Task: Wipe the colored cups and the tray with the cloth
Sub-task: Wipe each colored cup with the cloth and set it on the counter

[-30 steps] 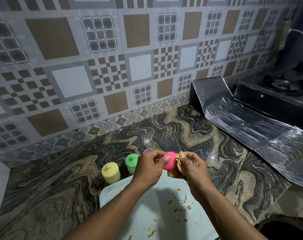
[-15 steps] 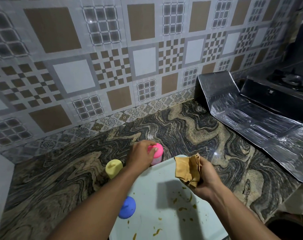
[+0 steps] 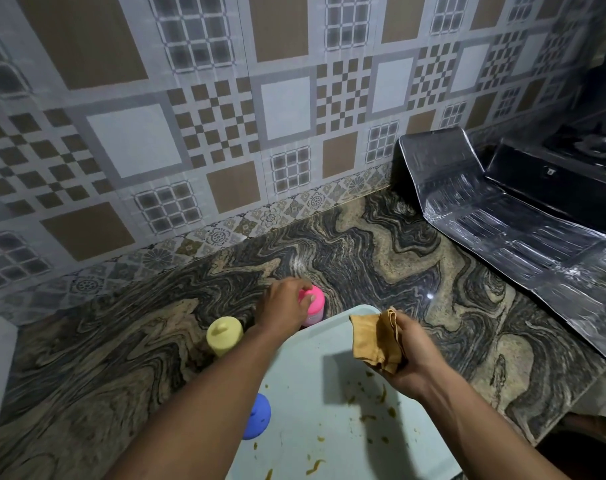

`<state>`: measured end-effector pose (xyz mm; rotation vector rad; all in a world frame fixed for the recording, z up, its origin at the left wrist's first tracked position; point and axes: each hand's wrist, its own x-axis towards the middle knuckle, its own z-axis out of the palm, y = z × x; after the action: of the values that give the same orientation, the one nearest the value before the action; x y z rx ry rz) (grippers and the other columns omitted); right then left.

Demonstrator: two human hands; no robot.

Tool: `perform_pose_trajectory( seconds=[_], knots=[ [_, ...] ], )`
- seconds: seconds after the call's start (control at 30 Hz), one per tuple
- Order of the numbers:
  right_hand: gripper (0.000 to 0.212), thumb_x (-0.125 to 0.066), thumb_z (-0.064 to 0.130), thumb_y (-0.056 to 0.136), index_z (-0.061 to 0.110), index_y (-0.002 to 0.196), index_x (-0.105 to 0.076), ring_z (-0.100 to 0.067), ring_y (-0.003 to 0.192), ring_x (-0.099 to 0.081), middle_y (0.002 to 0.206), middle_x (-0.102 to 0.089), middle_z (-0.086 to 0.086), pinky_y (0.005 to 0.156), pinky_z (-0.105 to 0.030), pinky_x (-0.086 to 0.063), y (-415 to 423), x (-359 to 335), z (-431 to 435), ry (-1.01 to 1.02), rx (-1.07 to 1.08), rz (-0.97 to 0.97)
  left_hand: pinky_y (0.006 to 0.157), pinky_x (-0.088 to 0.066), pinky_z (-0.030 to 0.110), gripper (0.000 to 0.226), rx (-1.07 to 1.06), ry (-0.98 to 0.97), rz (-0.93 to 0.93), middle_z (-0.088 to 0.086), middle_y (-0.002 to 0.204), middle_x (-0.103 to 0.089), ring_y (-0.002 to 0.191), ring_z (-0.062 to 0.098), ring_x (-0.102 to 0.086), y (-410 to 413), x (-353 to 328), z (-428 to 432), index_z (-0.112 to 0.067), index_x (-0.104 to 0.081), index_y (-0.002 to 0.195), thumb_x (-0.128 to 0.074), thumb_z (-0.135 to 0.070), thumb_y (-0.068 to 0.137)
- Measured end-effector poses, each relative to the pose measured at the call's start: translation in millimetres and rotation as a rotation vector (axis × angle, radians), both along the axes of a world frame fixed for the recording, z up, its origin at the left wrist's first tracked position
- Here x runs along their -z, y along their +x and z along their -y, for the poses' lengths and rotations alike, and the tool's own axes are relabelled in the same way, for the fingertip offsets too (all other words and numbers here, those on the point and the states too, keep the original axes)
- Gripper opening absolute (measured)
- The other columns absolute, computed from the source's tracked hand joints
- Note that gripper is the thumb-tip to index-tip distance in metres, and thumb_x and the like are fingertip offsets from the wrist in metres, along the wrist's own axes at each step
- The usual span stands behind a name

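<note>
My left hand (image 3: 283, 305) grips a pink cup (image 3: 313, 308) standing upside down on the marble counter, just behind the pale tray (image 3: 315, 386). My right hand (image 3: 410, 355) hovers over the tray's far right part, shut on a folded tan cloth (image 3: 372, 340). A yellow cup (image 3: 224, 336) stands upside down left of the tray's far corner. A blue cup (image 3: 258, 415) shows at the tray's left edge, partly hidden by my left forearm. Yellowish smears and crumbs dot the tray surface.
The swirled marble counter (image 3: 381, 251) runs back to a tiled wall. A foil-covered sheet (image 3: 509, 233) lies at the right, with a black gas stove (image 3: 571, 168) behind it. A dark round bin rim (image 3: 578, 455) shows at bottom right.
A second ago both hands held the pink cup with the cloth on it above the tray. My left hand has since set the cup down on the counter; my right hand drew back with the cloth.
</note>
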<state>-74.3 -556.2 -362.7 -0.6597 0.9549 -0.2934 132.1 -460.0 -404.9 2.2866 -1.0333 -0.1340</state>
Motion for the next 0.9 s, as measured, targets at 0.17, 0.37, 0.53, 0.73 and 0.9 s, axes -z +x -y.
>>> perform_pose_trajectory(
  seconds=[0.17,0.37,0.53,0.73,0.9],
  knots=[
    [0.039,-0.045,0.035,0.101,0.011,0.083,-0.07,-0.021,0.052,-0.069,0.068,-0.073,-0.008,0.05,-0.029,-0.057,2.6,0.9,-1.8,0.011,-0.024,0.011,0.084,-0.056,0.04,0.025,-0.01,0.048,-0.008,-0.002,0.108,-0.074,0.096,0.024,-0.067,4.8,-2.0,2.8,-0.028,-0.075,0.107,-0.068,-0.037,0.085],
    [0.034,-0.05,0.035,0.097,0.013,0.083,-0.073,-0.021,0.056,-0.069,0.072,-0.073,-0.007,0.058,-0.03,-0.053,0.4,3.6,-1.2,0.007,-0.012,-0.001,0.081,-0.057,0.041,0.023,-0.001,0.1,-0.016,0.0,0.104,-0.074,0.094,0.025,-0.067,7.8,-3.0,8.0,-0.029,-0.074,0.104,-0.068,-0.039,0.085],
    [0.031,-0.052,0.034,0.095,0.013,0.086,-0.073,-0.023,0.06,-0.067,0.076,-0.073,-0.007,0.061,-0.031,-0.052,-0.7,7.1,-0.9,0.011,0.009,-0.03,0.08,-0.058,0.041,0.014,-0.006,0.122,-0.125,-0.002,0.094,-0.073,0.087,0.023,-0.068,12.9,-2.8,9.1,-0.037,-0.07,0.093,-0.071,-0.04,0.08],
    [0.03,-0.05,0.032,0.097,0.011,0.092,-0.071,-0.022,0.058,-0.069,0.077,-0.073,-0.007,0.051,-0.028,-0.056,0.9,9.5,-5.7,0.038,-0.028,-0.035,0.083,-0.055,0.041,0.008,-0.004,0.158,-0.156,0.002,0.095,-0.07,0.089,0.026,-0.064,11.9,-4.7,8.0,-0.038,-0.063,0.084,-0.071,-0.037,0.083],
    [0.031,-0.05,0.031,0.097,0.012,0.112,-0.069,-0.025,0.07,-0.069,0.091,-0.073,-0.011,0.058,-0.033,-0.059,0.5,6.6,-8.6,0.053,-0.028,-0.023,0.088,-0.052,0.043,0.01,0.011,0.265,-0.138,0.004,0.105,-0.068,0.096,0.03,-0.062,8.9,-15.1,10.4,-0.035,-0.054,0.088,-0.064,-0.037,0.089]
  ],
)
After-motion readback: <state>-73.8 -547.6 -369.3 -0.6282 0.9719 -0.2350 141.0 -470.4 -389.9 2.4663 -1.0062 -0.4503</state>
